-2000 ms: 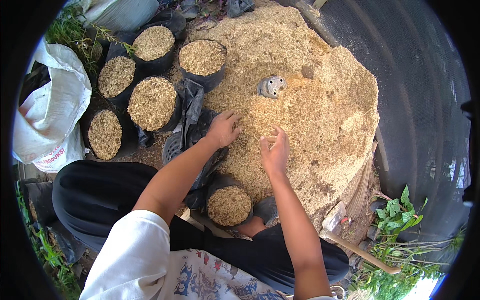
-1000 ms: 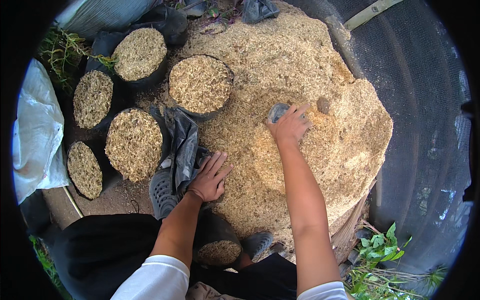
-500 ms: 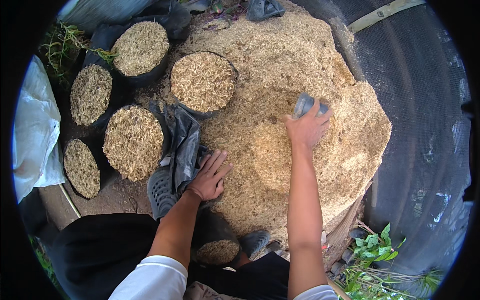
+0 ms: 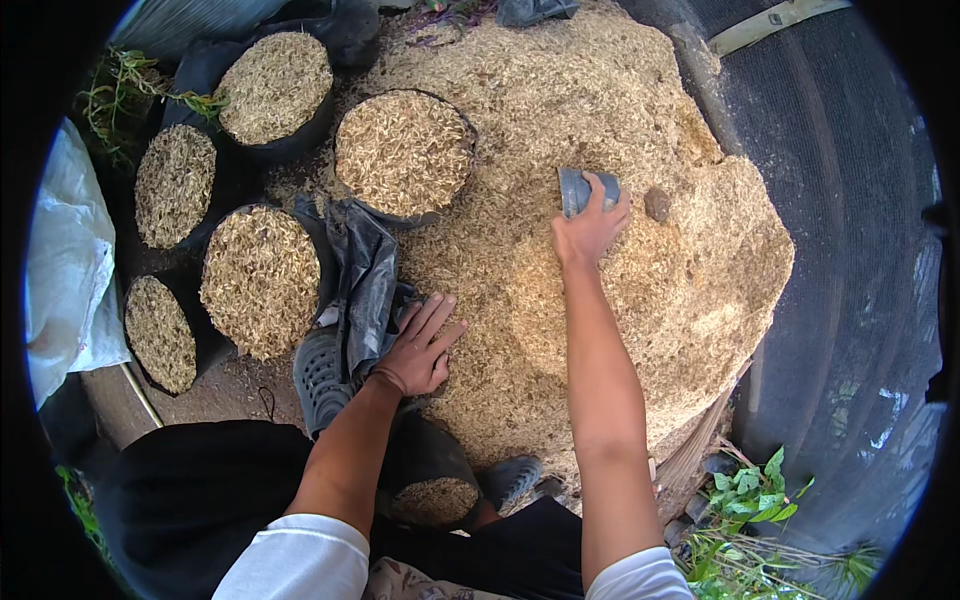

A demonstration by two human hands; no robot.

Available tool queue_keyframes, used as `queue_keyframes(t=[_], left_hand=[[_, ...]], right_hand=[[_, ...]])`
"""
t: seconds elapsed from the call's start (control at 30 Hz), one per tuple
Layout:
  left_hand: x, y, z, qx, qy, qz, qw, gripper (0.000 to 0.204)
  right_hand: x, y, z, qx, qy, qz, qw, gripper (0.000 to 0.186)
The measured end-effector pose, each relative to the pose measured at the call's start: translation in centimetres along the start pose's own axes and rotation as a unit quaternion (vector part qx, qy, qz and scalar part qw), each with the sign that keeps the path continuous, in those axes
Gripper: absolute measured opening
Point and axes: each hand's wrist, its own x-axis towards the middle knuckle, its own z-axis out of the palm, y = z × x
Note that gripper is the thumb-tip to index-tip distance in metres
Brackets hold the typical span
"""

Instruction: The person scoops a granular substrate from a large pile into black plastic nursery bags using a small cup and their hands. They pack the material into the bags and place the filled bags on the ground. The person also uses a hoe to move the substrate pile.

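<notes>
Right hand [image 4: 592, 228] grasping small, round grey plastic pot [image 4: 573, 192] over pale-tan mound of loose chaff [image 4: 480, 270], pot just beyond the palm, axis seemingly crosswise to forearm; left hand [image 4: 414, 350] well apart, fingers spread, palm down.

No text, label, number or sign can be read anywhere in the frame. At the bottom centre, a part of a dark print is shown on the shirt front [image 4: 408, 583], but no letters can be made out in it.
</notes>
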Motion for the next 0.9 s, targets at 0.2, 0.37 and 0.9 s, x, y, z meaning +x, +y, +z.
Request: queue_keyframes(t=[0.2, 0.37, 0.9], left_hand=[[-0.1, 0.0, 0.0, 0.004, -0.011, -0.004, 1.000, 0.079], [0.0, 0.1, -0.1, 0.012, -0.009, -0.001, 1.000, 0.079], [-0.2, 0.3, -0.5, 0.017, -0.008, 0.002, 1.000, 0.077]], right_hand=[[-2.3, -0.9, 0.3, 0.082, -0.100, -0.054, 0.990, 0.087], [-1.9, -0.6, -1.0, 0.159, -0.185, 0.013, 0.970, 0.087], [-7.4, 4.1, -4.7, 0.630, -0.220, 0.198, 0.718, 0.096]])
